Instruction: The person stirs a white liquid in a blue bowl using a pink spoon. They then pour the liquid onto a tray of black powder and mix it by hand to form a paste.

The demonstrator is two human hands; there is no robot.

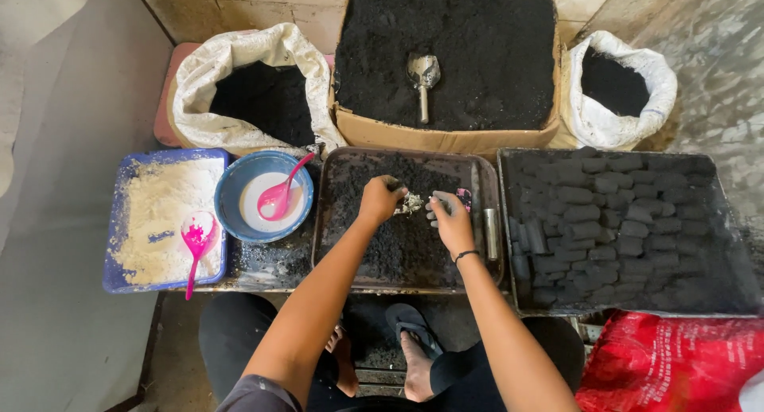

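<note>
Your left hand (380, 199) was over the middle of the dark tray (334, 245), its grip closed on a pale, crumbly lump (411, 203) that sat between your two hands. Your right hand (450, 221) was just beside it, fingers curled around a small tool with a pink end (462, 199); how tightly that grip was clamped I cannot tell, since the blackened fingers hid most of it. A dark band circled your right wrist.

The tray held loose black powder (398, 249), and a short metal cylinder (491, 233) lay along its right edge. To the right, a second tray (716, 301) was filled with rows of black pressed blocks (605, 221), touching one another. To the left stood a blue bowl (227, 209) of white liquid with a pink spoon (280, 193) resting in it, and beside that a blue tray (115, 221) of pale flour with another pink spoon (195, 245) lying on it.

Behind the trays, a cardboard box (446, 137) was full of black powder with a metal scoop (423, 78) stuck in it, flanked by two white sacks: a left sack (199, 86) and a right sack (652, 102), both open and dark inside. A red bag (668, 364) lay near your right knee. Your sandalled foot (414, 340) rested below the tray's near edge.
</note>
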